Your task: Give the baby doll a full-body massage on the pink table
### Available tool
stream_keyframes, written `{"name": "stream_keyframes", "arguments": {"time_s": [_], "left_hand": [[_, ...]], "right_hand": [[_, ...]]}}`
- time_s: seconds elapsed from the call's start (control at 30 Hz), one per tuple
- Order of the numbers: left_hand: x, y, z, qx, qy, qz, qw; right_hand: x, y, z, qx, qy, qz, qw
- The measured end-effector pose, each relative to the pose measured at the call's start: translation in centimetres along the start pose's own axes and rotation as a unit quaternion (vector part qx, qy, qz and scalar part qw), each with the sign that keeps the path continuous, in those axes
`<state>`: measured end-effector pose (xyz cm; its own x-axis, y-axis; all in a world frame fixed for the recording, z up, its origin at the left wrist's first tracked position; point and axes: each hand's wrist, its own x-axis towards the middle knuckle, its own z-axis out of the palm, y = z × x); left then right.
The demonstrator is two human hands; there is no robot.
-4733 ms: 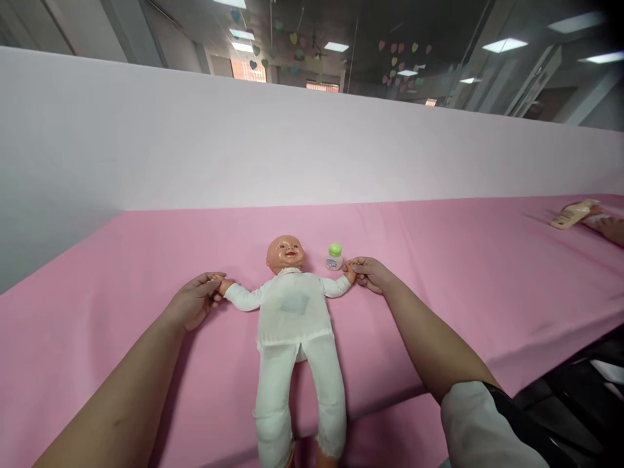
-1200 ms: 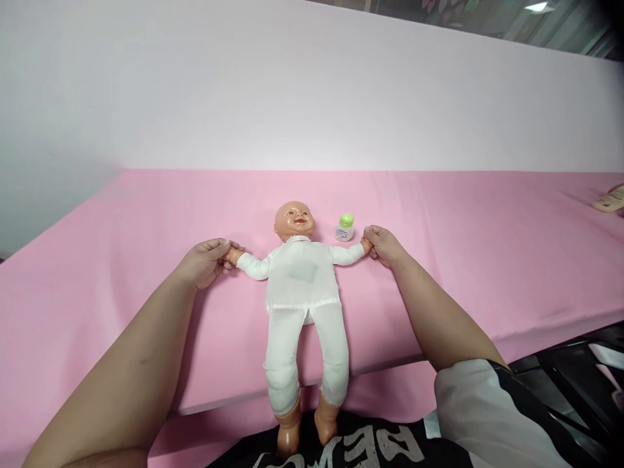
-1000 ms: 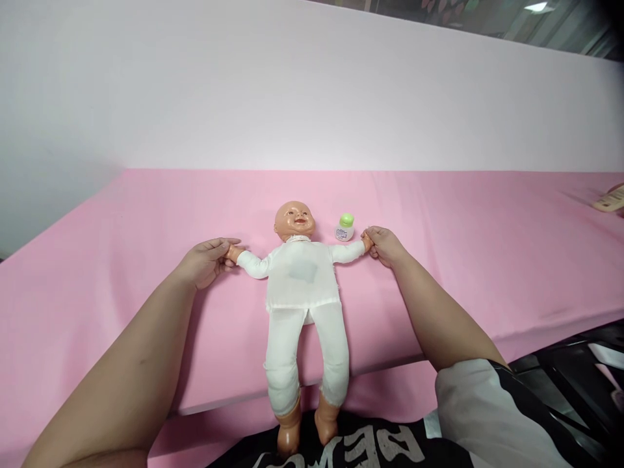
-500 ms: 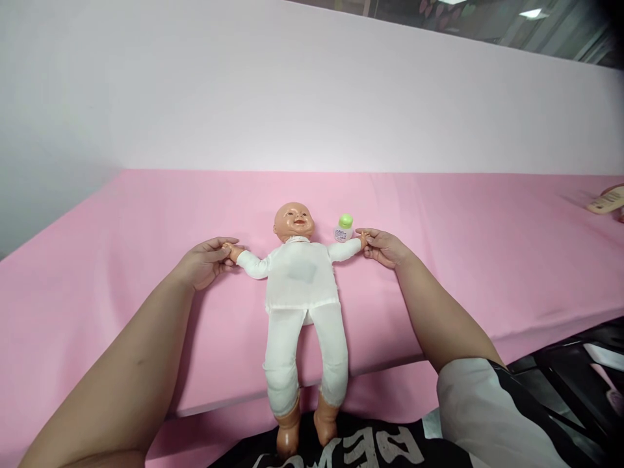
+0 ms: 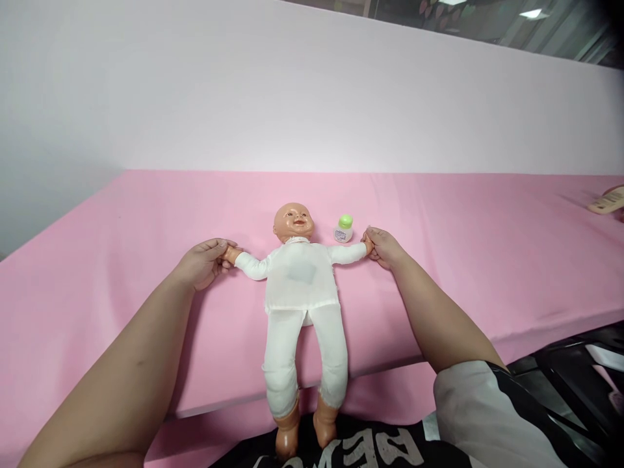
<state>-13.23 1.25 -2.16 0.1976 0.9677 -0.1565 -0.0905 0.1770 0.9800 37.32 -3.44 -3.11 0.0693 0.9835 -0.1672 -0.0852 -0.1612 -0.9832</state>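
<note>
A baby doll (image 5: 301,279) with a white cloth body lies on its back on the pink-covered table, arms spread wide, its feet hanging past the front edge against my shirt. My left hand (image 5: 205,262) pinches the doll's hand on the left side between thumb and fingers. On the other side, my right hand (image 5: 383,247) is closed around the doll's other hand. A small clear bottle (image 5: 343,229) with a green cap stands beside the doll's head, close to my right hand.
The pink table cover (image 5: 487,247) stretches to a white wall (image 5: 312,91) at the back. At the far right edge lies a beige object (image 5: 607,200), partly cut off. Dark items (image 5: 570,383) sit below the table at the lower right.
My right hand has closed more fully round the doll's hand and drawn that arm slightly outward, away from the bottle. The left hand's fingers have closed a little more too.
</note>
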Motion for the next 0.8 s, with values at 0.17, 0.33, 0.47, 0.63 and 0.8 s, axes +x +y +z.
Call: {"name": "stream_keyframes", "arguments": {"time_s": [0.17,0.33,0.47,0.63,0.8], "left_hand": [[-0.1,0.1,0.0,-0.033,0.004,-0.005,0.999],[-0.5,0.4,0.1,-0.041,-0.01,-0.008,0.999],[-0.6,0.4,0.1,-0.039,-0.018,-0.001,0.999],[-0.3,0.1,-0.1,-0.036,-0.015,0.003,0.999],[0.0,-0.2,-0.4,-0.022,-0.002,-0.002,1.0]], "right_hand": [[0.3,0.0,-0.1,0.003,0.025,0.016,1.0],[0.6,0.1,-0.5,0.022,0.021,0.032,0.999],[0.3,0.0,-0.6,0.046,-0.003,0.027,0.999],[-0.5,-0.4,-0.5,0.057,-0.061,0.016,0.996],[-0.6,-0.3,-0.3,0.034,-0.053,0.006,0.998]]}}
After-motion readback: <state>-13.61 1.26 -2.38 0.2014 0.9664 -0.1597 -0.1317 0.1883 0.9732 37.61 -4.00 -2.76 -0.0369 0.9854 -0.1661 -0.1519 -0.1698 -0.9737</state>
